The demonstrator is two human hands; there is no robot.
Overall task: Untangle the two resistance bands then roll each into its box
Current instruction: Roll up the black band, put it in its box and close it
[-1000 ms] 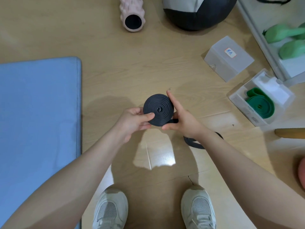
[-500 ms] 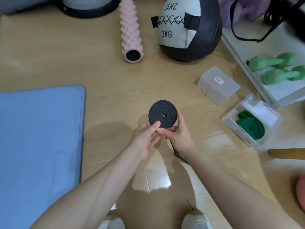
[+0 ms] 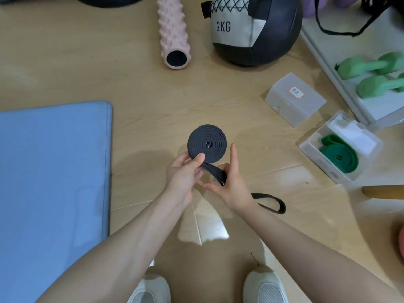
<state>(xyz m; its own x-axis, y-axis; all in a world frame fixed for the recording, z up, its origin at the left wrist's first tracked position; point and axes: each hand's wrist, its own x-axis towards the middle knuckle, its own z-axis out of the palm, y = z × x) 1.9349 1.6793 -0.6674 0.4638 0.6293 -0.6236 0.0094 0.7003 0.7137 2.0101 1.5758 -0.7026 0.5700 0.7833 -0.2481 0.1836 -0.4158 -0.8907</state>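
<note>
floor (image 3: 65, 62): pale wood boards, everything sits on it.
blue mat (image 3: 52, 182): flat on the floor, left side of view.
medicine ball (image 3: 253, 29): black and grey, marked 2KG, top centre.
foam roller (image 3: 173, 31): pink, knobbed, lying just left of the ball, open end toward the camera.
dumbbells (image 3: 371, 75): two green ones on a white shelf at the right edge.
closed box (image 3: 295, 98): frosted plastic, lid on, small label on top, right of centre.
open box (image 3: 341, 147): just beyond the closed one toward the right, lid up.
green band (image 3: 340, 156): rolled into a coil, lying inside the open box.
black band (image 3: 207, 143): mostly wound into a flat coil, held in the air above the floor in front of the person; loose tail runs down under the right hand and ends in a loop on the floor.
left hand (image 3: 185, 173): pinches the coil's lower edge, thumb on its face, fingers behind.
right hand (image 3: 229, 182): index finger straight up beside the coil, not touching it; the tail crosses the palm, other fingers probably curled round it, partly hidden.
shoes (image 3: 150, 289): white pair, bottom edge.
</note>
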